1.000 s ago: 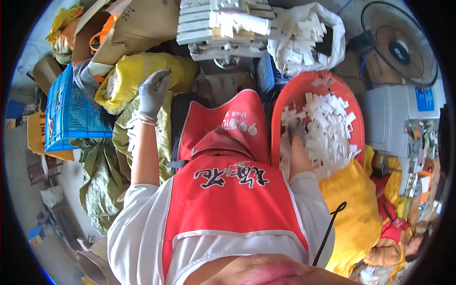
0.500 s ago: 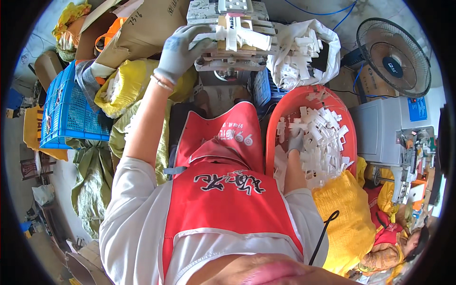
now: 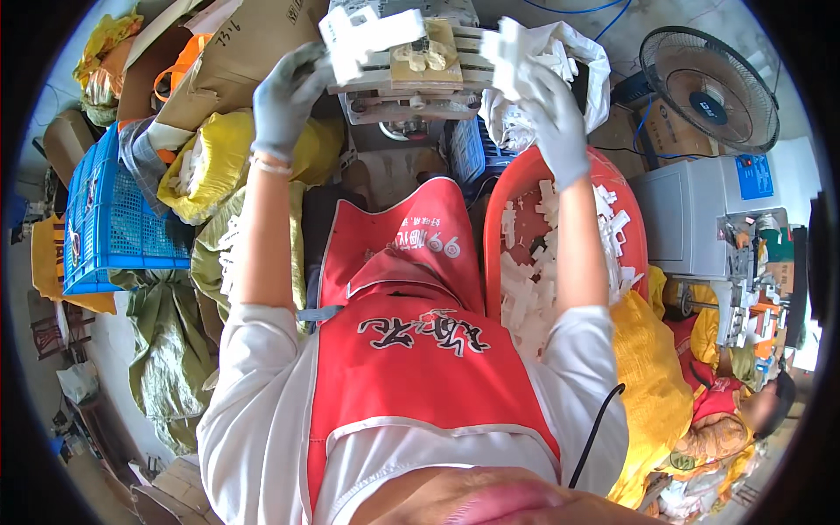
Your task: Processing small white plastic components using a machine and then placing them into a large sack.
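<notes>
Both my hands wear pale grey gloves and are raised on either side of a machine bed (image 3: pixel 411 102). My left hand (image 3: pixel 287 103) is closed on the end of a white gun-shaped plastic piece (image 3: pixel 378 37), lifted off at the left of the fixture. On the bed, the tan shaped fixture (image 3: pixel 427 54) lies uncovered on its wooden block. In my right hand (image 3: pixel 556 122) is another white plastic piece (image 3: pixel 506 58), upright at the fixture's right and slightly blurred. The fingers wrap its right side.
A red tub (image 3: pixel 495 254) of white plastic pieces stands by my right side. Behind it are a white sack (image 3: pixel 597 79) of pieces and a fan (image 3: pixel 709 92). Yellow sacks (image 3: pixel 229 149) and a blue crate (image 3: pixel 122 219) stand left. Another person (image 3: pixel 722 407) is at lower right.
The gun-shaped piece has come off the fixture, carried left in my left hand. My right hand has risen from the red tub to the machine with another white piece.
</notes>
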